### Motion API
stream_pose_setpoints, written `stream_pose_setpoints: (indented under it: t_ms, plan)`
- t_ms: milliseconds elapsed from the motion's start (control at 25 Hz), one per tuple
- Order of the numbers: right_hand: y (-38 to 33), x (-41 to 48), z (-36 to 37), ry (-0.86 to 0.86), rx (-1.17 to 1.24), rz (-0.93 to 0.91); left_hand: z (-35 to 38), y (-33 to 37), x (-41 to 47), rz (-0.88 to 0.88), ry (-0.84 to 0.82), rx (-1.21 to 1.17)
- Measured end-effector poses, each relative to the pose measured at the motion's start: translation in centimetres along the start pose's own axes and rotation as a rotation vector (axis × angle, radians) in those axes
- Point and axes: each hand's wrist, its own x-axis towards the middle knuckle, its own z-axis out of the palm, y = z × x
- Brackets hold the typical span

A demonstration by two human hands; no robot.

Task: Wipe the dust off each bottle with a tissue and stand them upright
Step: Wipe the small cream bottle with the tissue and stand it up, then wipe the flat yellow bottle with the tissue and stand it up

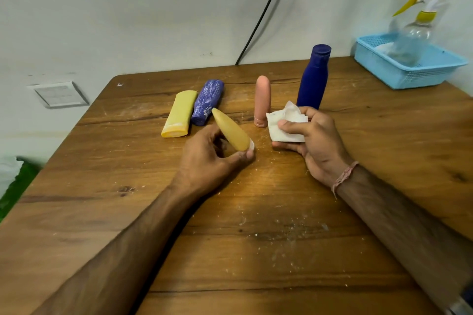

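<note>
My left hand (pixel 210 158) grips a small amber-yellow bottle (pixel 231 129) by its cap end, tilted with its tip pointing up and left above the wooden table (pixel 256 250). My right hand (pixel 317 140) holds a folded white tissue (pixel 285 124), a short gap to the right of that bottle. A pink bottle (pixel 262 100) and a tall dark blue bottle (pixel 313 79) stand upright behind the tissue. A flat yellow bottle (pixel 179 115) and a dusty purple-blue bottle (pixel 207 101) lie side by side on the table at the left.
A light blue basket (pixel 399 69) holding a clear spray bottle (pixel 419 15) sits at the table's far right corner. A black cable (pixel 263 13) runs down the wall behind. White dust specks lie scattered on the table in front of me.
</note>
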Motion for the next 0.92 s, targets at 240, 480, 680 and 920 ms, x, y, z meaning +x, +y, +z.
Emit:
stream_pose_setpoints:
  t_ms: [240, 480, 680, 920]
  plan:
    - [1.2, -0.2, 0.0, 0.041, -0.240, -0.168, 2.5, 0.3, 1.9, -0.009, 0.027, 0.263]
    - [1.2, -0.7, -0.1, 0.084, -0.376, -0.268, 3.6, 0.1, 3.1, 0.007, 0.053, 0.307]
    - [1.0, -1.1, -0.4, 0.071, -0.385, -0.219, 2.7, 0.6, 0.7, 0.010, 0.100, 0.149]
    - [1.0, -3.1, -1.8, 0.034, -0.421, -0.178, -2.2, -2.6, 0.9, -0.115, 0.522, 0.269]
